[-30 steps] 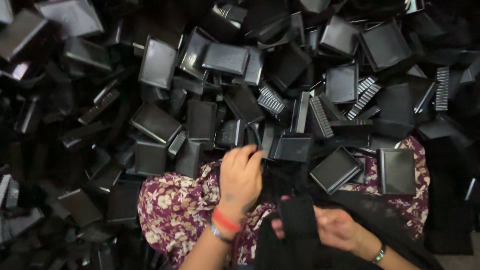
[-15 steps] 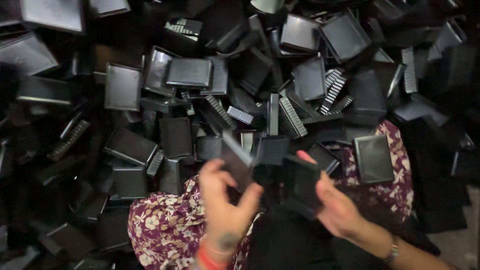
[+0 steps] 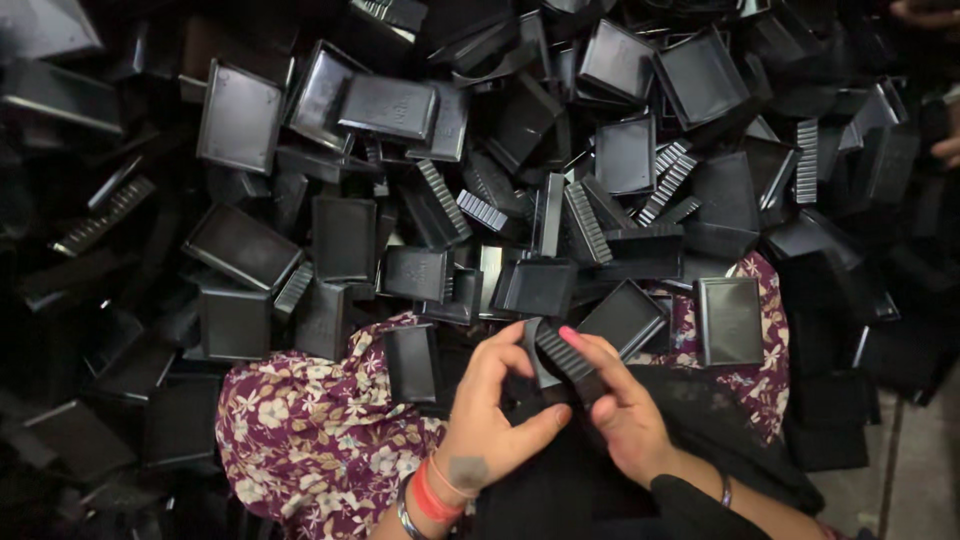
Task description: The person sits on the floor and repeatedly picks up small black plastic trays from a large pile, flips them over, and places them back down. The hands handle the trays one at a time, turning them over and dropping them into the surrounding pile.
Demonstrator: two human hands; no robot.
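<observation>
Left hand (image 3: 490,425): fingers curled, thumb and fingertips closed on a black ribbed plastic piece (image 3: 562,358). Right hand (image 3: 622,410): fingers pinch the same piece from the opposite side. The piece sits between both hands, above a flower-patterned cloth (image 3: 310,430) on the lap. Just beyond the hands lies a shallow black tray (image 3: 537,288). Farther out, a heap of black trays (image 3: 620,155) covers everything.

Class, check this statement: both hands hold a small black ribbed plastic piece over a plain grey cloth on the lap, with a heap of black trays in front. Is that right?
Not quite. The head view shows the cloth is purple with a flower print, not plain grey. The rest stands: the left hand and right hand hold a black ribbed piece, with the heap of black trays in front.
</observation>
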